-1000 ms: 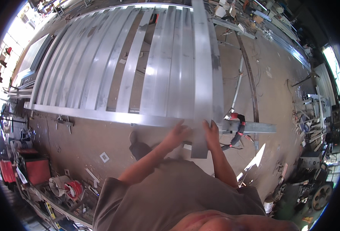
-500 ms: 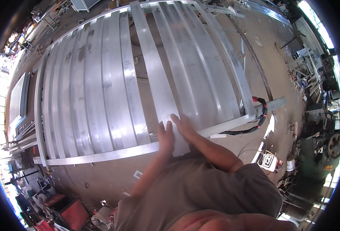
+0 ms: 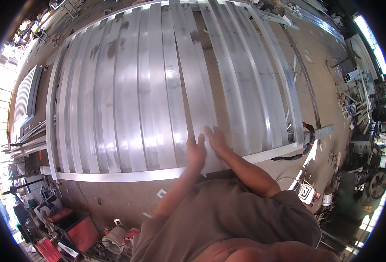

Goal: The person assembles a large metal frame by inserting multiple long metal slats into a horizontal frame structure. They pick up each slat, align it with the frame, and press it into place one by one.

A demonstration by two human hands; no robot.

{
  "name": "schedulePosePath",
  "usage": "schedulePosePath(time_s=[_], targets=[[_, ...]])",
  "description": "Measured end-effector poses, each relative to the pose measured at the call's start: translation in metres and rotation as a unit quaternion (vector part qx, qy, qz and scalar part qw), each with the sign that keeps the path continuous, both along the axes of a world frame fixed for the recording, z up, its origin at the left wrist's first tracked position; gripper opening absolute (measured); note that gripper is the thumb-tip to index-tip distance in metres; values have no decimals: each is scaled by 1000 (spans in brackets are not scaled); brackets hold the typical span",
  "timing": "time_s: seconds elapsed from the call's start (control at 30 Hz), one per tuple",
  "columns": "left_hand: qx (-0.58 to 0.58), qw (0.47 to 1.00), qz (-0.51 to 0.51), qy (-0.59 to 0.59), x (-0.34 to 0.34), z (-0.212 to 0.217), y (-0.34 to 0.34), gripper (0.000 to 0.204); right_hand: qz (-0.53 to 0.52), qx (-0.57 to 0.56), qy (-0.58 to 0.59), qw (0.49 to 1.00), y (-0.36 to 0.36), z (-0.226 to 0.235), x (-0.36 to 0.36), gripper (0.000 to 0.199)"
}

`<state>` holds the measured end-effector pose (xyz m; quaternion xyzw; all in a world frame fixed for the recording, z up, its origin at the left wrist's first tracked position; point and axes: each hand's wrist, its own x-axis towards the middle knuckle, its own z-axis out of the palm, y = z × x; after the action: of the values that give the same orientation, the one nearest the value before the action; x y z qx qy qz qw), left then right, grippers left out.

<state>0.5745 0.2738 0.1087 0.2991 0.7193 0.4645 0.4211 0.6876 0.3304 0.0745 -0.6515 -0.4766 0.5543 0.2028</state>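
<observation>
A long silver metal slat runs away from me across a large metal frame. Its near end passes between my hands, over the frame's front rail. My left hand grips the slat's left edge, with the thumb on top. On the right edge, my right hand holds it the same way; the undersides of both hands are hidden. Only a thin gap parts this slat from the row of slats to its left. A wider gap separates it from the slats on the right.
The frame's right side rail ends near a black cable with red parts. A red box stands on the floor at lower left. A slatted panel lies beyond the left side, and a machine with a wheel stands at right.
The held slat has shifted left toward the left row, so the gap on that side has narrowed. Both hands have stayed on it. The whole view has shifted slightly.
</observation>
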Motion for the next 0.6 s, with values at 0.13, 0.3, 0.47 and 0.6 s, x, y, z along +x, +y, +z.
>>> schedulePosePath(time_s=[0.13, 0.3, 0.47, 0.6], targets=[[-36, 998, -29, -32, -13, -8, 9, 49, -1, 6, 8, 1000, 9, 8, -10, 88], [-72, 996, -51, -33, -20, -21, 14, 59, -8, 1, 32, 999, 14, 12, -18, 86], [-27, 1000, 5, -14, -16, -36, 17, 48, -10, 4, -14, 1000, 18, 14, -23, 83], [-18, 999, -16, -28, -21, -39, 21, 45, -23, 12, -17, 1000, 21, 18, -26, 80]])
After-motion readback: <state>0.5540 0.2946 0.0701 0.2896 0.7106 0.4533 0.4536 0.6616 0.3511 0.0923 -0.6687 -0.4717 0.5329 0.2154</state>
